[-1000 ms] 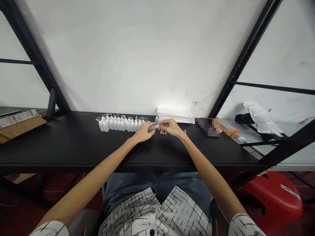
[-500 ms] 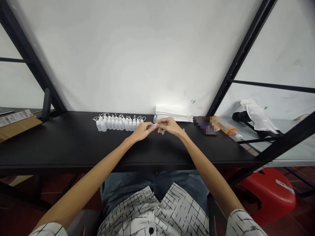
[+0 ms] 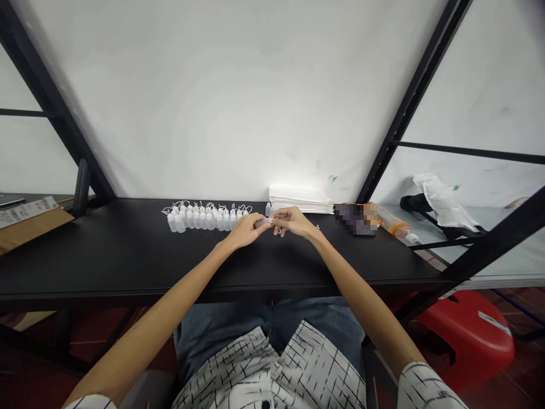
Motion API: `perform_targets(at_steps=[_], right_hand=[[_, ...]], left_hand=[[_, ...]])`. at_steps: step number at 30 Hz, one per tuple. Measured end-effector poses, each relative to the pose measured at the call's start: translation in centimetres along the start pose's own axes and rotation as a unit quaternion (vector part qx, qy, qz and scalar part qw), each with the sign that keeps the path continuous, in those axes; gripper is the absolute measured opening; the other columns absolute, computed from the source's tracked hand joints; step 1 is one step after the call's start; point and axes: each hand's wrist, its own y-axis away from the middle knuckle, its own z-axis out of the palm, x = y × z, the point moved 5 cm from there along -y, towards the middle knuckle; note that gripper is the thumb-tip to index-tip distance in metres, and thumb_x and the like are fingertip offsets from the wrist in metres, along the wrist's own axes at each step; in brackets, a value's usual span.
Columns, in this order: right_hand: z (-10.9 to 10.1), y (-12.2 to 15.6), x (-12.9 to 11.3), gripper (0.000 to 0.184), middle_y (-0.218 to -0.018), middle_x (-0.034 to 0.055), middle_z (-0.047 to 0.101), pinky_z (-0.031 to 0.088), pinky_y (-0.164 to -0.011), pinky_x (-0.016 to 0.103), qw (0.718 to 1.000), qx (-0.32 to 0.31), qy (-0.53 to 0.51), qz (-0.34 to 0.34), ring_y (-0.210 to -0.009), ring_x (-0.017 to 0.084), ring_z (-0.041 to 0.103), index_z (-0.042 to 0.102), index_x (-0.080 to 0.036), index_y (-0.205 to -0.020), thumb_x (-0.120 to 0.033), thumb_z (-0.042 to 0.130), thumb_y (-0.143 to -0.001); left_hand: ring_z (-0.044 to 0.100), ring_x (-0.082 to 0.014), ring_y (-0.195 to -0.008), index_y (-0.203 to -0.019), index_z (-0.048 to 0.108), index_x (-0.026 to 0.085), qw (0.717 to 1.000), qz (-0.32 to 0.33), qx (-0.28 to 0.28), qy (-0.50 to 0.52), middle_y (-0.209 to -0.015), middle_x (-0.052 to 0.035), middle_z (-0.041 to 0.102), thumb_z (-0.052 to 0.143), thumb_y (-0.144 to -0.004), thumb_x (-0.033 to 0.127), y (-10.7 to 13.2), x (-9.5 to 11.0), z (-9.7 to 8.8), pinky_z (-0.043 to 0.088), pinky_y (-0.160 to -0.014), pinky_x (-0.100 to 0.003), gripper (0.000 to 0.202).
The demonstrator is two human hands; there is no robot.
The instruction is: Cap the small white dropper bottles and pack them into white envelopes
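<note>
Left hand (image 3: 246,232) gripped a small plastic dropper bottle (image 3: 263,223) sideways, right hand (image 3: 294,222) pinched at its tip, contact unclear, both held up off the black table (image 3: 106,250) near its back edge.

The little bottles (image 3: 200,221) are smooth white plastic, a bit see-through. The bench (image 3: 128,250) is black and matt — not shiny. The stack of paper (image 3: 298,199) looks smooth. The stool (image 3: 466,335) is glossy red plastic — the frame (image 3: 409,102) is black metal.

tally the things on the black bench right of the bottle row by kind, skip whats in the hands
small dropper bottle: 1
stack of white sheets: 1
pixelated object: 1
orange-labelled tube: 1
small bit by right hand: 1
total: 5
</note>
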Motion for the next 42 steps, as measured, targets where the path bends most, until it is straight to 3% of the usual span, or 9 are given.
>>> perform_targets(at_steps=[7, 12, 17, 22, 29, 42], right_hand=[[0.7, -0.1, 0.9, 0.042, -0.072, 0.0073, 0.070, 0.057, -0.049, 0.027, 0.999, -0.017, -0.032, 0.026, -0.058, 0.017, 0.068, 0.067, -0.010, -0.088, -0.045, 0.079, -0.069], [0.3, -0.2, 0.3, 0.039, -0.070, 0.0065, 0.070, 0.058, -0.054, 0.027, 0.999, 0.009, -0.044, -0.001, -0.065, 0.018, 0.069, 0.069, -0.011, -0.088, -0.042, 0.080, -0.068], [-0.5, -0.1, -0.4, 0.038, -0.073, 0.0061, 0.070, 0.058, -0.056, 0.029, 0.998, 0.037, -0.042, -0.022, -0.071, 0.020, 0.069, 0.071, -0.011, -0.090, -0.038, 0.081, -0.065], [-0.4, -0.1, -0.2, 0.038, -0.076, 0.0064, 0.070, 0.058, -0.056, 0.028, 0.999, 0.031, -0.034, -0.018, -0.073, 0.020, 0.069, 0.069, -0.012, -0.090, -0.038, 0.081, -0.066], [0.1, -0.3, 0.3, 0.037, -0.073, 0.0041, 0.068, 0.059, -0.062, 0.030, 0.999, 0.026, -0.035, -0.023, -0.071, 0.017, 0.068, 0.066, -0.014, -0.085, -0.042, 0.081, -0.066], [0.2, -0.3, 0.2, 0.032, -0.076, 0.0032, 0.069, 0.060, -0.077, 0.036, 0.995, 0.047, -0.089, -0.029, -0.074, 0.017, 0.070, 0.064, -0.014, -0.083, -0.035, 0.081, -0.065]], left_hand=[[0.051, -0.0137, -0.063, -0.089, 0.076, 0.021, 0.999, 0.015, 0.012, -0.045, -0.074, -0.0006, 0.059, 0.065, -0.079, 0.041, 0.2, -0.4, -0.5, 0.038, -0.062, -0.027, 0.025], [0.055, -0.0149, -0.065, -0.097, 0.075, 0.020, 0.998, 0.011, 0.037, -0.046, -0.079, -0.0028, 0.064, 0.059, -0.084, 0.045, 0.2, 0.0, -0.7, 0.041, -0.063, -0.027, 0.032], [0.056, -0.0121, -0.051, -0.110, 0.071, 0.019, 0.995, -0.048, -0.018, 0.080, -0.067, -0.0001, 0.062, 0.046, -0.091, 0.051, 0.2, -0.3, -0.1, 0.042, -0.051, -0.023, 0.045], [0.052, -0.0122, -0.046, -0.107, 0.070, 0.016, 0.990, -0.045, -0.053, 0.121, -0.053, 0.0036, 0.051, 0.048, -0.091, 0.048, 0.3, -0.7, 0.3, 0.041, -0.046, -0.022, 0.042], [0.054, -0.0148, -0.065, -0.101, 0.073, 0.019, 0.998, 0.056, 0.014, -0.017, -0.074, -0.0019, 0.064, 0.052, -0.090, 0.038, 0.2, -0.4, -0.4, 0.041, -0.064, -0.026, 0.030], [0.054, -0.0159, -0.071, -0.120, 0.065, 0.021, 0.982, 0.119, 0.037, -0.142, -0.084, -0.0046, 0.060, 0.042, -0.096, 0.032, 0.7, 0.3, -0.5, 0.041, -0.068, -0.026, 0.035]])
